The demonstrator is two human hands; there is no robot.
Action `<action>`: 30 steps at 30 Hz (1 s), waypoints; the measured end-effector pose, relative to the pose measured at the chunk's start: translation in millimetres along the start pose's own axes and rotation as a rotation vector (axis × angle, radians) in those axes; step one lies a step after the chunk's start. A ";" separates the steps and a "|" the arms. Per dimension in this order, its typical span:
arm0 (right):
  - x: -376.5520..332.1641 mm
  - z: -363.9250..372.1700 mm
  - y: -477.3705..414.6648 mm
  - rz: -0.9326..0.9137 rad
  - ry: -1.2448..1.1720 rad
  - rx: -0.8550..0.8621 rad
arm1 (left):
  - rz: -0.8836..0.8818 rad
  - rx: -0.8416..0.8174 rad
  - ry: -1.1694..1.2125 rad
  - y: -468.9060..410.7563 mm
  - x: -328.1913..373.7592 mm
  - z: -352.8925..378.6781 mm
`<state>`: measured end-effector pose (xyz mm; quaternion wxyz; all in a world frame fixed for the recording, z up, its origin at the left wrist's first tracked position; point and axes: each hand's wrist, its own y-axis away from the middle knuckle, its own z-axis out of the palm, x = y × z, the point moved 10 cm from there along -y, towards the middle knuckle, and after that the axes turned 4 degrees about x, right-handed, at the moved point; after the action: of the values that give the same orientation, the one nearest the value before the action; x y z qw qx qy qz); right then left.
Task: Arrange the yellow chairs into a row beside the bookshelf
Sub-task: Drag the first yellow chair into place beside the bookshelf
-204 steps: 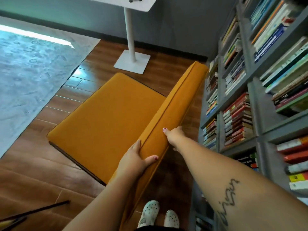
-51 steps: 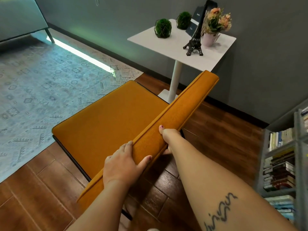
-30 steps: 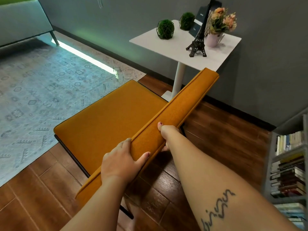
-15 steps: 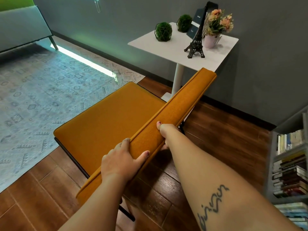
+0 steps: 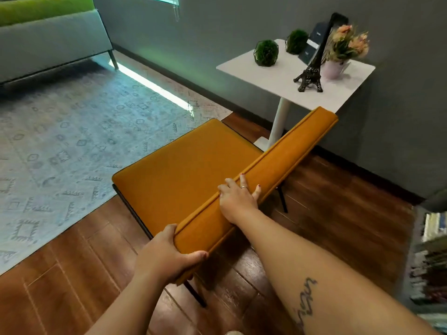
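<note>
Both hands grip the backrest top of the yellow chair (image 5: 183,170). L hand (image 5: 164,257) is clenched around the near end, thumb on the back face, fingers wrapped over the front edge. R hand (image 5: 238,199) lies farther along, fingers over the top, thumb behind. Seat spreads left of the fingers, on wood floor at the rug (image 5: 67,131) edge. White side table (image 5: 280,76) stands beyond the fingertips; bookshelf (image 5: 433,262) blurred, well right of them.
</note>
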<state>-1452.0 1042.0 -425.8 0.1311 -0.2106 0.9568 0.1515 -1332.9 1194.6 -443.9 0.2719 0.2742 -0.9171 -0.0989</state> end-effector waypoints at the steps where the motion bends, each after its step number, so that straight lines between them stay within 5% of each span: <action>1: -6.2 3.4 2.3 -0.040 0.008 -0.030 | 0.014 -0.001 0.008 4.5 -1.6 0.3; 16: -50.5 39.5 38.9 -0.366 0.280 -0.413 | 0.078 0.103 -0.277 16.4 9.3 -1.0; 30: -51.1 42.5 57.2 -0.403 0.318 -0.406 | 0.076 0.134 -0.297 37.4 11.4 -0.9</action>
<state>-1424.6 1124.7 -435.4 -0.0371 -0.4387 0.8546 0.2754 -1357.2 1219.2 -425.7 0.1182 0.2391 -0.9615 -0.0665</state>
